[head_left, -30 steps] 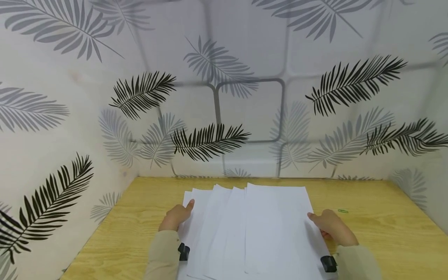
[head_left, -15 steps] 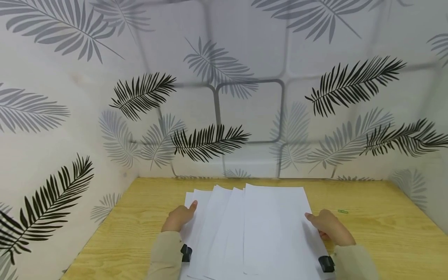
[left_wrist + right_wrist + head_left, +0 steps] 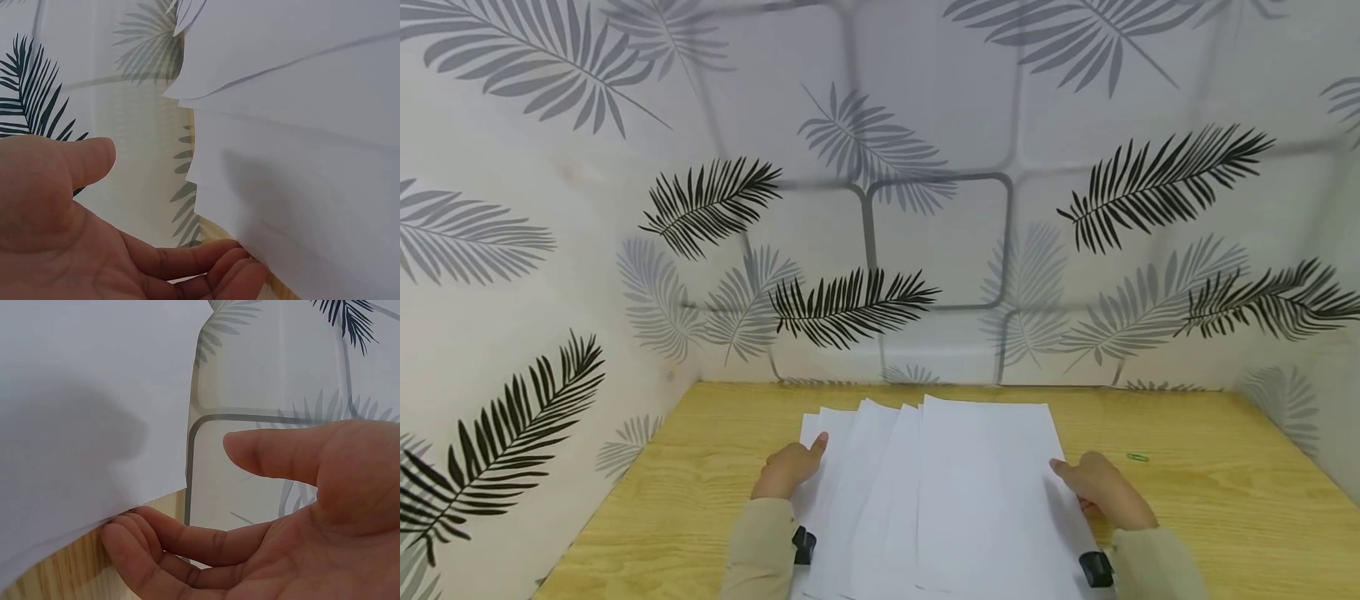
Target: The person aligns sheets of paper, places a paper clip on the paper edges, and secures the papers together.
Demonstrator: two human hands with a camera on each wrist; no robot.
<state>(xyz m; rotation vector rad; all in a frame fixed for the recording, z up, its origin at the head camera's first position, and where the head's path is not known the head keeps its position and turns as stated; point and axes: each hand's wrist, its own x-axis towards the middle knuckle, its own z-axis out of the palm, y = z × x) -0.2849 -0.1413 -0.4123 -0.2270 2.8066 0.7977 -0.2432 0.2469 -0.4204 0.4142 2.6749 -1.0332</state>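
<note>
Paper sheets [image 3: 985,492]: a white, overlapping fan at 6 o'clock in the head view, spread on the surface [image 3: 647,508], its near edge running out of sight; the sheet at the 3 o'clock end seems to lie uppermost.
Fan width: slightly narrower than a second ago; the 9 o'clock edge has shifted towards 3, the 3 o'clock edge towards 9, yet the steps between sheets are still plain.
Left grip [image 3: 790,468]: at the fan's 9 o'clock side, a little further in than before; thumb and fingers stand wide apart, the curled fingertips [image 3: 244,272] meeting the paper's edge, nothing pinched as far as the left wrist view shows.
Right grip [image 3: 1102,485]: at the fan's 3 o'clock side, also moved inward; the thumb stands well off the loosely bent fingers, whose tips touch the sheet's edge without clasping it.
Squaring up: probably begun, judging by both sides closing in; the stack looks far from even, so more inward pressure seems called for, gentle enough not to buckle the edges.
Paper clip [image 3: 1138,457]: green, on the surface at 2 o'clock from the right grip, apart from the paper and apparently undisturbed.
Sheet undersides: hidden; whether any edge is lifted, I cannot tell.
</note>
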